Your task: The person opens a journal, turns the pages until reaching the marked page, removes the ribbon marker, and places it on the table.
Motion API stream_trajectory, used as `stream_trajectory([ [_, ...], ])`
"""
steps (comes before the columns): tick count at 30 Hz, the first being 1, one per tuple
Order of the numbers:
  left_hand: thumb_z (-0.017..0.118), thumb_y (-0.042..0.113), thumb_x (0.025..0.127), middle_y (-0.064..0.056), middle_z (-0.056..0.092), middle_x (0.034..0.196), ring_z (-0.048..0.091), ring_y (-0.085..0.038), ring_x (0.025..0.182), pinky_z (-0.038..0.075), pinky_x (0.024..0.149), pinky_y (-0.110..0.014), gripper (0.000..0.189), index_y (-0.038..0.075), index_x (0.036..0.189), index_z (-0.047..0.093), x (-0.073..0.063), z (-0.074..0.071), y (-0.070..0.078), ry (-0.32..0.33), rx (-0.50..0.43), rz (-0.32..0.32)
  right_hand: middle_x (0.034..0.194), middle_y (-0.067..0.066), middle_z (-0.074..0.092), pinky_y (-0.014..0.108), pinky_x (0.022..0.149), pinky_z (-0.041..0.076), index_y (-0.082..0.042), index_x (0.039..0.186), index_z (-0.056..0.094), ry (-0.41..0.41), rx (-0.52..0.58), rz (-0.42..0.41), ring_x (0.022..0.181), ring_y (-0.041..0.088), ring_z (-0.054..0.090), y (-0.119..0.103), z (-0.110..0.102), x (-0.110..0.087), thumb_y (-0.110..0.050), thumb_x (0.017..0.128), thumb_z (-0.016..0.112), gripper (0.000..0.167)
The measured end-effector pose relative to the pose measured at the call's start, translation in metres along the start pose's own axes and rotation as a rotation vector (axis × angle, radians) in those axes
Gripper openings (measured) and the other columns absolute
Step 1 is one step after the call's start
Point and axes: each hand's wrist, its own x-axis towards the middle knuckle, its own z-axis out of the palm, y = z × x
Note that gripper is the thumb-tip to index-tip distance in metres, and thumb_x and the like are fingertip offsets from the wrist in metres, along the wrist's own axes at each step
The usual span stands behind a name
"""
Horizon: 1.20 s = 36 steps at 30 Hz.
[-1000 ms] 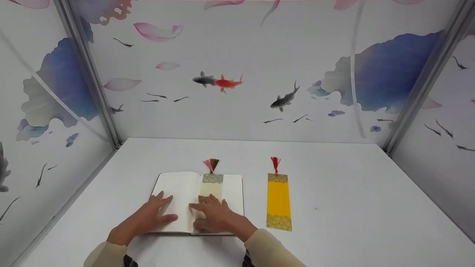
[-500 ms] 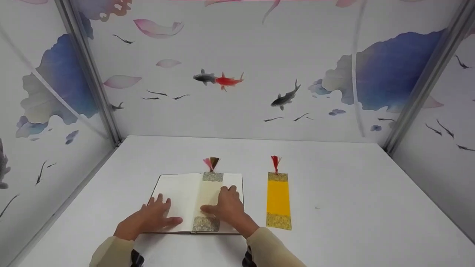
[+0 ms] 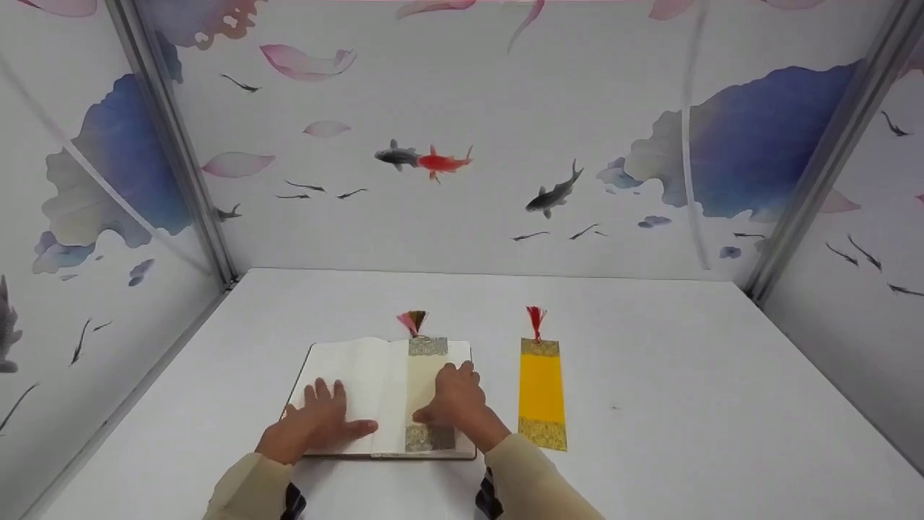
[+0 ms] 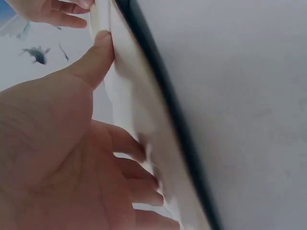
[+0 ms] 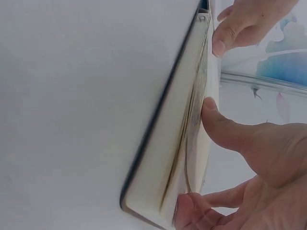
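An open book point(image 3: 388, 397) lies on the table with blank white pages. My left hand point(image 3: 317, 422) rests with spread fingers on its left page, thumb pointing toward the fold; in the left wrist view that thumb point(image 4: 98, 60) touches the paper. A cream bookmark point(image 3: 426, 383) with grey patterned ends and a pink and brown tassel point(image 3: 412, 323) lies on the right page. Across its width my right hand point(image 3: 458, 401) holds it, thumb on the cream part and bent fingers at its right side. The right wrist view shows this thumb point(image 5: 223, 124) on top of the book.
A yellow bookmark point(image 3: 541, 390) with gold patterned ends and a red tassel point(image 3: 535, 323) lies right of the book. White panels point(image 3: 462, 231) printed with fish and petals enclose the white table point(image 3: 686, 397) at the back and sides.
The right hand moves from the bookmark's lower middle to its right side, uncovering the patterned lower end. The cream bookmark shifts right, away from the fold. The left hand slides rightward over the page.
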Motion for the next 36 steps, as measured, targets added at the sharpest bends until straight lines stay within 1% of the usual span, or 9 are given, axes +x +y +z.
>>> stream_trajectory([
  [2, 0.064, 0.058, 0.091, -0.046, 0.007, 0.156, 0.008, -0.062, 0.147, 0.011, 0.111, -0.08, 0.102, -0.008, 0.155, 0.021, 0.002, 0.002, -0.003, -0.018, -0.054, 0.057, 0.115, 0.027, 0.051, 0.053, 0.088, 0.052, 0.012, 0.117, 0.055, 0.006, -0.016, 0.019, 0.1, 0.036, 0.052, 0.004, -0.003, 0.001, -0.028, 0.065, 0.096, 0.077],
  [4, 0.064, 0.058, 0.091, -0.043, 0.003, 0.159, 0.002, -0.062, 0.148, 0.006, 0.11, -0.081, 0.1, 0.0, 0.159, 0.018, 0.004, 0.002, -0.006, -0.041, -0.086, 0.106, 0.112, 0.026, 0.05, 0.051, 0.085, 0.052, 0.012, 0.116, 0.056, 0.015, -0.026, 0.041, 0.099, 0.035, 0.051, 0.008, -0.004, 0.002, -0.028, 0.064, 0.096, 0.077],
  [8, 0.063, 0.062, 0.09, -0.038, 0.001, 0.162, -0.001, -0.061, 0.148, 0.002, 0.108, -0.084, 0.098, 0.009, 0.16, 0.019, 0.007, 0.001, -0.01, -0.078, -0.102, 0.172, 0.111, 0.025, 0.048, 0.049, 0.082, 0.052, 0.011, 0.115, 0.056, 0.028, -0.013, 0.065, 0.099, 0.035, 0.049, 0.019, -0.005, 0.006, -0.03, 0.064, 0.097, 0.078],
  [12, 0.058, 0.067, 0.09, -0.036, 0.002, 0.163, -0.001, -0.062, 0.148, 0.002, 0.104, -0.087, 0.096, 0.012, 0.16, 0.023, 0.009, -0.002, -0.013, -0.112, -0.071, 0.213, 0.113, 0.025, 0.051, 0.049, 0.087, 0.053, 0.012, 0.121, 0.053, 0.03, 0.043, 0.057, 0.097, 0.032, 0.052, 0.029, -0.006, 0.011, -0.029, 0.068, 0.094, 0.079],
  [17, 0.055, 0.071, 0.089, -0.034, 0.001, 0.164, -0.001, -0.062, 0.148, 0.003, 0.104, -0.087, 0.096, 0.016, 0.161, 0.022, 0.012, -0.008, -0.012, -0.146, -0.036, 0.216, 0.118, 0.029, 0.055, 0.049, 0.096, 0.052, 0.013, 0.127, 0.049, 0.013, 0.11, 0.039, 0.092, 0.029, 0.054, 0.037, -0.01, 0.015, -0.026, 0.073, 0.091, 0.078],
  [22, 0.057, 0.065, 0.091, -0.032, 0.002, 0.165, -0.001, -0.06, 0.149, 0.005, 0.104, -0.086, 0.09, 0.02, 0.161, 0.022, 0.012, -0.011, -0.011, -0.167, -0.028, 0.203, 0.125, 0.028, 0.059, 0.05, 0.105, 0.049, 0.012, 0.132, 0.049, 0.017, 0.188, 0.058, 0.105, 0.033, 0.058, 0.044, -0.016, 0.021, -0.02, 0.077, 0.088, 0.074],
  [25, 0.06, 0.063, 0.091, -0.033, 0.001, 0.164, -0.001, -0.062, 0.148, 0.008, 0.104, -0.087, 0.087, 0.021, 0.16, 0.025, 0.013, -0.012, -0.011, -0.179, -0.035, 0.212, 0.125, 0.026, 0.062, 0.048, 0.102, 0.052, 0.01, 0.135, 0.049, 0.037, 0.251, 0.048, 0.109, 0.034, 0.062, 0.049, -0.022, 0.027, -0.013, 0.081, 0.084, 0.068],
  [31, 0.061, 0.06, 0.092, -0.037, -0.003, 0.163, -0.006, -0.064, 0.146, 0.007, 0.106, -0.085, 0.086, 0.021, 0.16, 0.026, 0.013, -0.015, -0.009, -0.224, -0.061, 0.24, 0.112, 0.02, 0.066, 0.037, 0.084, 0.06, 0.004, 0.132, 0.057, 0.094, 0.408, -0.003, 0.089, 0.025, 0.063, 0.06, -0.044, 0.033, -0.004, 0.089, 0.074, 0.047],
  [36, 0.059, 0.061, 0.092, -0.035, -0.003, 0.164, -0.005, -0.063, 0.147, 0.008, 0.106, -0.085, 0.084, 0.023, 0.16, 0.027, 0.013, -0.013, -0.009, -0.219, -0.045, 0.226, 0.123, 0.023, 0.063, 0.039, 0.09, 0.059, 0.001, 0.133, 0.059, 0.143, 0.471, 0.031, 0.101, 0.031, 0.066, 0.073, -0.075, 0.039, -0.007, 0.093, 0.071, 0.043],
])
